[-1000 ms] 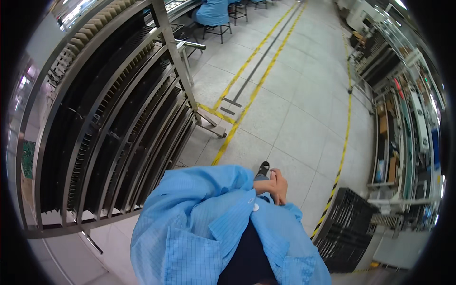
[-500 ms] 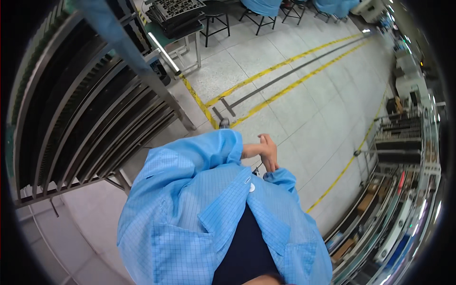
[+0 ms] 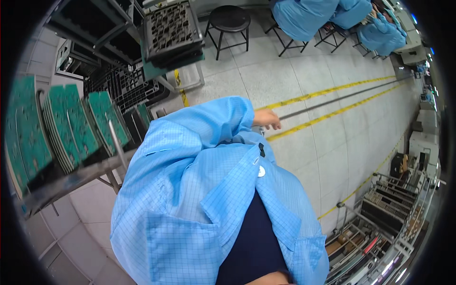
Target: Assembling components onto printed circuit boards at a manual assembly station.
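Note:
My left arm, in a blue gridded smock sleeve (image 3: 204, 118), bends across in front of my chest. Past its cuff, my left hand (image 3: 267, 118) hangs over the floor with loosely bent fingers a little apart. Nothing shows in it, and it touches nothing. My right hand is out of sight; the front of the smock (image 3: 190, 190) fills the lower middle.
Large green boards (image 3: 71, 123) stand in a metal rack on the left. A stack of black trays (image 3: 173, 31) lies on a table beside a black stool (image 3: 229, 19). Seated people in blue smocks (image 3: 299, 19) are at the back. Racks and machines (image 3: 387, 204) line the right.
My two hands, together in front of me before, have parted. The right hand has gone from view. The scene has shifted, bringing the green boards and the stool more into view.

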A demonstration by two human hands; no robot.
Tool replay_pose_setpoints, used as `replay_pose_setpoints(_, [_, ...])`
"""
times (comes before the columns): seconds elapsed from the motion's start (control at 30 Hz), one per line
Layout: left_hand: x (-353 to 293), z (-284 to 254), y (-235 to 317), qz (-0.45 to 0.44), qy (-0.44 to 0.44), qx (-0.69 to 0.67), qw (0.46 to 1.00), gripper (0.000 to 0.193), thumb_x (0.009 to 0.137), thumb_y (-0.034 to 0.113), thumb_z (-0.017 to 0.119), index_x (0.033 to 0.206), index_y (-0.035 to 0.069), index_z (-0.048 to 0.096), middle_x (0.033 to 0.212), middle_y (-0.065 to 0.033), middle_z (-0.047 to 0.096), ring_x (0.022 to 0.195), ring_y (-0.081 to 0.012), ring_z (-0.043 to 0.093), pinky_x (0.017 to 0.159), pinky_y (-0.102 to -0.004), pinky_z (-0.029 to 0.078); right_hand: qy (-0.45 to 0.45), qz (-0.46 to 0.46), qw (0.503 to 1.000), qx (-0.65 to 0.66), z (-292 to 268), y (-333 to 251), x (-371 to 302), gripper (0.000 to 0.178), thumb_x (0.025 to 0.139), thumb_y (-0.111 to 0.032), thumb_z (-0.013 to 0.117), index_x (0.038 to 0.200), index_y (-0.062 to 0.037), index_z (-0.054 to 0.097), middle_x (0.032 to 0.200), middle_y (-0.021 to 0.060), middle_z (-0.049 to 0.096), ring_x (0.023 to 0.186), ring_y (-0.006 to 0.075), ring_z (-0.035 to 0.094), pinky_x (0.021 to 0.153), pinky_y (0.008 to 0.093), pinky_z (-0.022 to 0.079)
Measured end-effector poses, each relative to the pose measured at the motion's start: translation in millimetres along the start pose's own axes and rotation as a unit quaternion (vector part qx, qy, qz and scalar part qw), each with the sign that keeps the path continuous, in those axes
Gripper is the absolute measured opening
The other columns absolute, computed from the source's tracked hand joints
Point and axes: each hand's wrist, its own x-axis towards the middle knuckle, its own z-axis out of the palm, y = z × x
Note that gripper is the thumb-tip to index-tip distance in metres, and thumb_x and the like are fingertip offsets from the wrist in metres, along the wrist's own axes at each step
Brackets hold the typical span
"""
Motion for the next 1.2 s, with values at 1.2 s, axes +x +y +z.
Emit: replay_pose_setpoints(1.2, [246, -753, 117, -0.056, 0.684, 0.180, 0.705, 0.033, 0.085, 0.006, 0.053, 0.117, 0.004, 0.059, 0.115, -0.0128, 0.063, 0.101, -0.0226, 0.061, 0.090, -0.0320, 0.046, -0.297, -0.185, 0.932, 0.099, 229, -1084, 605, 0.017, 0.094, -0.007, 0.053, 0.106, 0.0008, 0.061, 0.099, 0.0075, 0.066, 0.082, 0.0154, 0.063, 0.064, 0.0272, 0.049])
